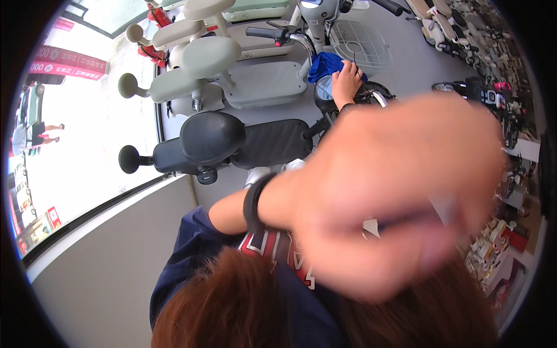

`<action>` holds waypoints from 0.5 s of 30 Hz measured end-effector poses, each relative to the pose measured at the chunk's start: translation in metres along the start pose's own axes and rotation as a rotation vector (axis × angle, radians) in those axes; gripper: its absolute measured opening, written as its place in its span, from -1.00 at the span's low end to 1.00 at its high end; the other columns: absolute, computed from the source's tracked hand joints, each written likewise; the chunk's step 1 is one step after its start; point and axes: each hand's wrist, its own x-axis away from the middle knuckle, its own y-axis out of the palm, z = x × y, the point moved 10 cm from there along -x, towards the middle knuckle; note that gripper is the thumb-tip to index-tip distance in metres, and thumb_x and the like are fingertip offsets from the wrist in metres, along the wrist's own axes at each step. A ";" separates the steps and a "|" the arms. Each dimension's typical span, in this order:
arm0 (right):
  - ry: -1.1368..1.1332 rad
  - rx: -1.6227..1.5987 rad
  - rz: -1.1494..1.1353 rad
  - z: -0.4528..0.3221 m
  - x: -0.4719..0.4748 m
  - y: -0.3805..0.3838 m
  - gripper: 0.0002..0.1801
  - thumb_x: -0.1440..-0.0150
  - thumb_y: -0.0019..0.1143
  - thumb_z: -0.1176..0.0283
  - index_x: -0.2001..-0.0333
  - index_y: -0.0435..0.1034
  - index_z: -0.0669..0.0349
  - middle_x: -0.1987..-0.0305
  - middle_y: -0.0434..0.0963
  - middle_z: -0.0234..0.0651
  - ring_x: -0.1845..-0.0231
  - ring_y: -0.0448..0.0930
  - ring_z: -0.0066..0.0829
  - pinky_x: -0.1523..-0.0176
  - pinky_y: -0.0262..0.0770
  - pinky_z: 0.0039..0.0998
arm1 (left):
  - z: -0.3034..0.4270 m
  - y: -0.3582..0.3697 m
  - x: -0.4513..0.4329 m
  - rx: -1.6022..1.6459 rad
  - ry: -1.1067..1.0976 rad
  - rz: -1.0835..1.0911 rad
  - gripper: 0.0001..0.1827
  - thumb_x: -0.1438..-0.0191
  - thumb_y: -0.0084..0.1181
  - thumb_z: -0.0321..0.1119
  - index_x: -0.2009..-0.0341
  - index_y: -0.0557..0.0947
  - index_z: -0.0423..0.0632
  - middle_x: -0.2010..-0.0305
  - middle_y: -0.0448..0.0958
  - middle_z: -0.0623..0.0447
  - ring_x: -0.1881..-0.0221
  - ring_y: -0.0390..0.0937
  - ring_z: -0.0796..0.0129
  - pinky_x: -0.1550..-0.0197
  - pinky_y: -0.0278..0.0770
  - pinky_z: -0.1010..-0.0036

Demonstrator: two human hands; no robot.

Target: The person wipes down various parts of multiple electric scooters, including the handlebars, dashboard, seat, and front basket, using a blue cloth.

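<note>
My left hand (pixel 400 195) is raised very close to the camera, large and blurred, with its fingers curled. Whether anything sits between its fingers is unclear; pale patches show in the gaps. A black band (pixel 256 204) circles that wrist. Farther off, my right hand (pixel 346 85) reaches over the front of a black electric scooter (pixel 274 143) and holds a bunched blue cloth (pixel 324 67). The cloth lies against the scooter's round, glassy display (pixel 324 88). My left hand covers the right forearm and part of the handlebar.
Pale green scooters (pixel 265 82) stand beside the black one, with red fire extinguishers (pixel 152 54) behind. A wire basket (pixel 361 43) sits ahead. More scooters (pixel 448 28) line the right. A low wall (pixel 109 252) and a glazed front border the left; a person (pixel 37 135) is outside.
</note>
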 end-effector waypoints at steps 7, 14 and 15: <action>-0.099 0.059 -0.029 -0.009 0.040 -0.011 -0.55 -0.02 0.20 0.45 -0.03 0.33 0.04 -0.10 0.36 -0.24 -0.25 0.31 -0.08 -0.11 0.42 -0.07 | -0.205 -0.139 0.185 -0.863 -0.647 0.221 -0.72 -0.20 -0.12 -0.38 0.06 0.52 -0.22 0.01 0.51 -0.18 0.01 0.45 -0.01 -0.07 0.39 0.27; -0.030 -0.012 -0.200 -0.026 0.065 -0.014 -0.47 -0.17 0.01 0.45 -0.24 0.22 0.11 -0.41 0.18 -0.20 -0.42 0.18 0.02 -0.27 0.36 -0.04 | -0.315 -0.157 0.331 -1.022 -0.934 0.016 -0.38 -0.30 -0.17 -0.29 -0.44 0.13 -0.03 -0.53 -0.10 -0.25 -0.51 -0.25 -0.32 -0.48 -0.24 -0.04; -0.012 -0.001 -0.216 -0.023 0.067 -0.015 -0.43 -0.17 0.02 0.46 -0.28 0.18 0.12 -0.45 0.14 -0.17 -0.43 0.15 0.04 -0.29 0.36 -0.04 | -0.321 -0.155 0.329 -1.008 -0.934 0.015 -0.38 -0.30 -0.17 -0.29 -0.44 0.13 -0.03 -0.53 -0.10 -0.25 -0.51 -0.25 -0.32 -0.48 -0.24 -0.04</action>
